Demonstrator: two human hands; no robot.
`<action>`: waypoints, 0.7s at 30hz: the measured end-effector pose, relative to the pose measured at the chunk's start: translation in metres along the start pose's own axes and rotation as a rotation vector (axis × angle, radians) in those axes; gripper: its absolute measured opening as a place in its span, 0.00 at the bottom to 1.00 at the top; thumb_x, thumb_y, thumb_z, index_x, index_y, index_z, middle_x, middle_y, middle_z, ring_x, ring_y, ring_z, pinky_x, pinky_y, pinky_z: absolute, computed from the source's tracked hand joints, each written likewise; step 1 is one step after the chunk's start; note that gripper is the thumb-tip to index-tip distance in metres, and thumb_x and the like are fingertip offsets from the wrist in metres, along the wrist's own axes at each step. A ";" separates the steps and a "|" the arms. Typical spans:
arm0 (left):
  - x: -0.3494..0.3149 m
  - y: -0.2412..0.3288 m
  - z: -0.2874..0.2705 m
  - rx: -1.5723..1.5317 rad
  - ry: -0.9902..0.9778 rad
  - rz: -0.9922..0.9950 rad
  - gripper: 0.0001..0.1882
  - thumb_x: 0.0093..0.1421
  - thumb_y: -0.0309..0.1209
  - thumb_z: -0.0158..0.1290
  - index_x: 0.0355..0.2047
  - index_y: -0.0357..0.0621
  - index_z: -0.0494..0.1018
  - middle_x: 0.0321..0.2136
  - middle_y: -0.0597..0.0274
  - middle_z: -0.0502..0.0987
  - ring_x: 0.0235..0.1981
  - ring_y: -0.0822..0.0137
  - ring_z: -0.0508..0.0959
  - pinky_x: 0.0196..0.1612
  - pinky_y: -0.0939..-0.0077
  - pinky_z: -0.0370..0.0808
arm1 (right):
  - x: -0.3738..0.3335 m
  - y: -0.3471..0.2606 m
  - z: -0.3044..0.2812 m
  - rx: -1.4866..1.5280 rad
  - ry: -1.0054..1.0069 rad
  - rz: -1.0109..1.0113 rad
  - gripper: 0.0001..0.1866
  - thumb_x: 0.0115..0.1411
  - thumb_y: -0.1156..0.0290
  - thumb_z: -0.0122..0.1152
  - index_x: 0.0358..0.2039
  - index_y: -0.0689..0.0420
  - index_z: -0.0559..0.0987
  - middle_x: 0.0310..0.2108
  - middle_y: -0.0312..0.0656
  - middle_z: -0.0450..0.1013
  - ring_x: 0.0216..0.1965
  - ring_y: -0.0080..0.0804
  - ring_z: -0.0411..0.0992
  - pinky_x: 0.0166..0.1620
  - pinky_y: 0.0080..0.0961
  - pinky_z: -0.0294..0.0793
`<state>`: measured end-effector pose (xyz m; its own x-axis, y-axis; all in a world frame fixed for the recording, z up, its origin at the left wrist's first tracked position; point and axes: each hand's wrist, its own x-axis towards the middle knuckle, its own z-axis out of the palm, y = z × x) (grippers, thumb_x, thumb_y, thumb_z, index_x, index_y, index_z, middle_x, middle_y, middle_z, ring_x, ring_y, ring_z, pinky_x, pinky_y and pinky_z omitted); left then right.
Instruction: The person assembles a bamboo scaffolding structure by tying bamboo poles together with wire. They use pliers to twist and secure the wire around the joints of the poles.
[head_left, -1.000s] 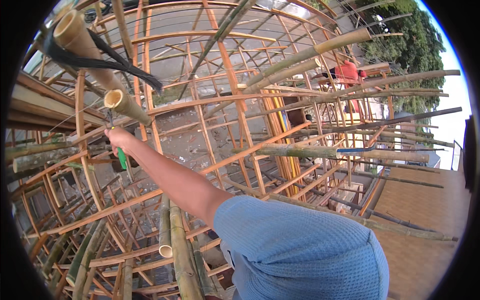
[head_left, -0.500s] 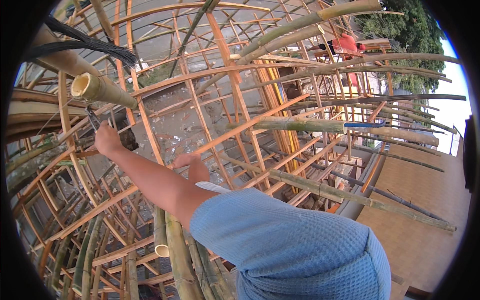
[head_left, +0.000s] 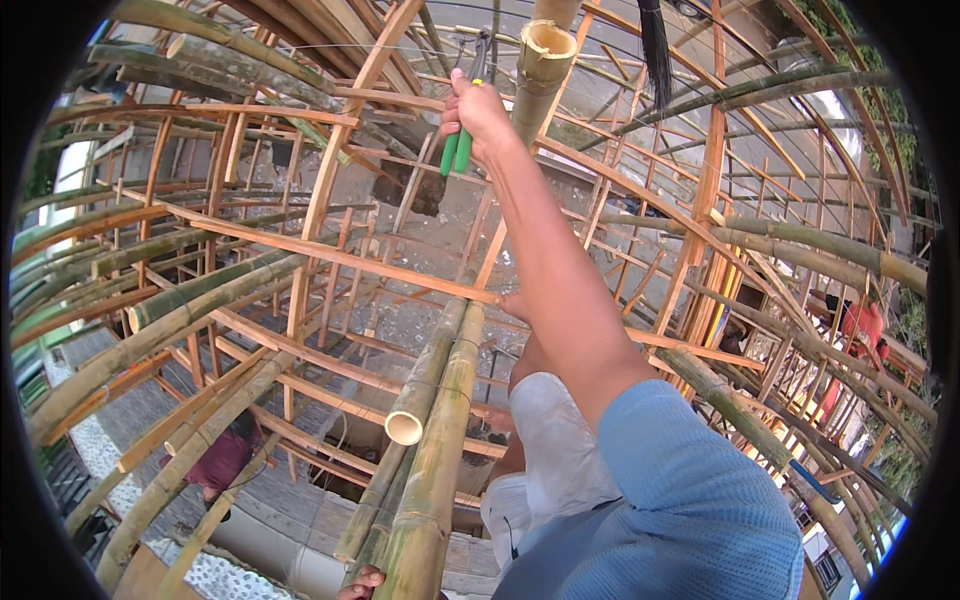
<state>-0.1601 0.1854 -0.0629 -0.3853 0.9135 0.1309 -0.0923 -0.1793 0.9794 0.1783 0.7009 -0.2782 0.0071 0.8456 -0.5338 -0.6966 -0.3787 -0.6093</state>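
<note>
My right hand (head_left: 476,118) is stretched far ahead and closed around pliers with green handles (head_left: 456,152). Their dark metal jaws point up and away, beside the cut open end of a thick bamboo pole (head_left: 548,62). A thin wire runs left from near the jaws. At the lower edge, fingers of my left hand (head_left: 363,583) curl against the side of a long bamboo pole (head_left: 430,475); the rest of that hand is hidden. My bare foot (head_left: 512,305) rests by a sawn wooden beam (head_left: 340,260).
Crossing timber slats and bamboo poles form an open framework high above the ground. A bundle of black strands (head_left: 655,55) hangs at the upper right. One person in maroon (head_left: 215,462) is below left; another in red (head_left: 862,328) is far right.
My view has swung left, so the pliers and thick bamboo end now appear nearer the middle. Fingers of my left hand have come into view. My right hand still grips the pliers.
</note>
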 end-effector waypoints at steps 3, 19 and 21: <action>-0.007 0.000 -0.002 -0.034 -0.004 0.016 0.32 0.71 0.53 0.19 0.41 0.41 0.67 0.30 0.36 0.78 0.25 0.55 0.78 0.29 0.67 0.77 | 0.073 0.027 -0.049 -1.046 0.350 -0.185 0.24 0.68 0.51 0.45 0.28 0.60 0.71 0.20 0.39 0.65 0.19 0.33 0.65 0.26 0.33 0.70; -0.022 -0.009 -0.004 -0.067 -0.025 -0.006 0.32 0.71 0.52 0.18 0.41 0.41 0.67 0.30 0.36 0.78 0.24 0.55 0.78 0.28 0.67 0.75 | -0.032 0.018 0.033 0.045 0.214 0.017 0.19 0.69 0.53 0.48 0.26 0.52 0.63 0.16 0.29 0.54 0.15 0.18 0.53 0.16 0.20 0.56; -0.028 0.001 -0.005 -0.047 -0.001 -0.014 0.32 0.71 0.52 0.18 0.41 0.41 0.67 0.30 0.36 0.78 0.24 0.55 0.78 0.28 0.67 0.75 | -0.028 0.024 0.031 -0.125 0.295 -0.089 0.20 0.68 0.53 0.50 0.25 0.54 0.65 0.17 0.32 0.57 0.15 0.20 0.57 0.16 0.24 0.60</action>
<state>-0.1543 0.1579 -0.0660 -0.3829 0.9163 0.1178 -0.1409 -0.1840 0.9728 0.1394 0.6798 -0.2596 0.2839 0.7392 -0.6108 -0.5904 -0.3671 -0.7188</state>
